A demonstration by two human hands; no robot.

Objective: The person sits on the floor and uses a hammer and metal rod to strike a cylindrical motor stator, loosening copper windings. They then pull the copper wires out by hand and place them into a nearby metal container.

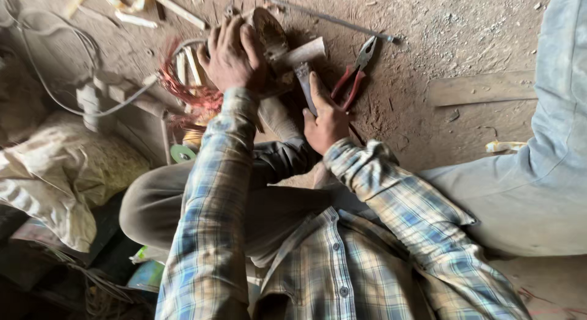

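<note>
My left hand (229,51) rests on top of a round, dirty metal part (269,35) on the dirt floor, fingers curled over its rim. My right hand (324,118) grips the handle of a hammer (302,66), whose flat head lies against the round part. Red-handled pliers (353,75) lie just right of the hammer. A tangle of reddish copper wire (186,90) sits left of the round part, below my left hand. My plaid sleeves and bent knees fill the lower middle.
A thin metal rod (333,19) lies at the top. A wooden plank (483,87) lies to the right. Another person's grey trouser leg (538,173) stands at right. Sacks (67,173) and a white cable (55,93) lie left; wood scraps (177,11) top left.
</note>
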